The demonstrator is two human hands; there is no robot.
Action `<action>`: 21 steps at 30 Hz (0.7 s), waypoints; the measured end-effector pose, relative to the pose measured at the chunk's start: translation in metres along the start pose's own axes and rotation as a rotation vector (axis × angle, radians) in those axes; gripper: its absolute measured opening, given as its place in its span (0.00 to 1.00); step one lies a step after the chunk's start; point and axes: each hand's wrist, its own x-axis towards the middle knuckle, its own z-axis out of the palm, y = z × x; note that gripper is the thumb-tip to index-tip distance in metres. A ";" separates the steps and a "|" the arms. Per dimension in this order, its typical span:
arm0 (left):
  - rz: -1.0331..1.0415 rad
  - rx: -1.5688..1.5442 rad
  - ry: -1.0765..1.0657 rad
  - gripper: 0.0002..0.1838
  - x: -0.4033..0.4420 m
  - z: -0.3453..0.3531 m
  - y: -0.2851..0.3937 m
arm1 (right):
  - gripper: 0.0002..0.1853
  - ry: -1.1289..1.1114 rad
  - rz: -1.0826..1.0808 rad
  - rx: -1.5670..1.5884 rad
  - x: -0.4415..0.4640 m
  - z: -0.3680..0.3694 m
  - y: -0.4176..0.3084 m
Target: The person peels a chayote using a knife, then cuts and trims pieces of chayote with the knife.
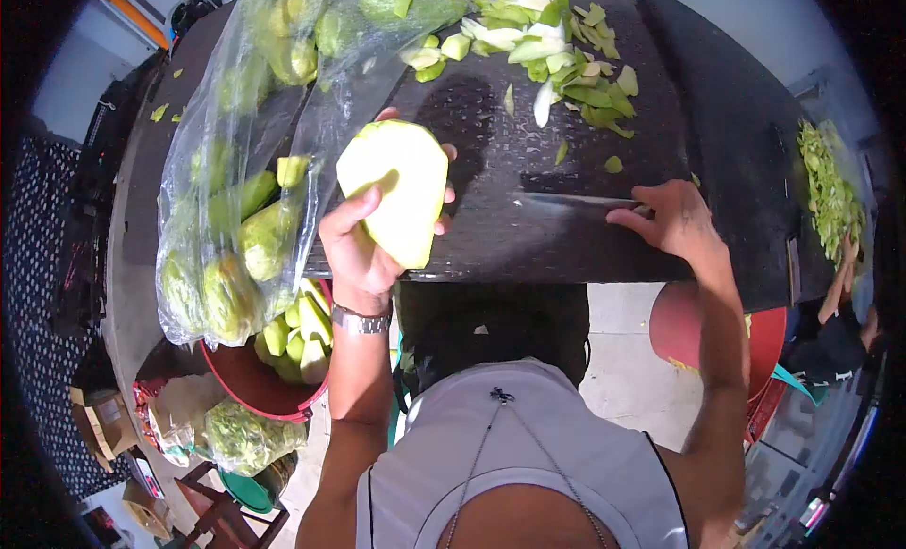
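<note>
My left hand [360, 236] is wrapped round a peeled green papaya [401, 185], held up over the near edge of the dark table [453, 252]. The papaya's pale surface is bright in the light, and some fingertips show at its far side. My right hand [675, 219] grips a knife [571, 201] by its handle. Its blade points left, toward the papaya, and is apart from it. A clear plastic bag [326, 143] with several unpeeled green papayas [269, 239] lies to the left of my left hand.
Peels and trimmings [543, 44] are heaped at the table's far side. Below the left edge stands a red bucket [255, 393] with cut pale pieces [300, 332]. Another red bucket [675, 327] is at the right. A co-worker's hand [847, 256] is near green shreds [830, 185] at far right.
</note>
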 end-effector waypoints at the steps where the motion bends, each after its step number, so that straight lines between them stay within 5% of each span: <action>1: -0.015 -0.003 -0.021 0.44 0.005 -0.001 -0.002 | 0.24 -0.026 -0.004 -0.049 -0.008 -0.001 0.005; 13: -0.163 0.114 0.116 0.32 -0.010 0.005 -0.018 | 0.35 0.344 0.076 -0.163 0.187 -0.002 0.075; 21: -0.192 0.337 0.213 0.28 0.001 0.007 -0.024 | 0.29 0.340 0.232 0.249 0.114 -0.001 0.011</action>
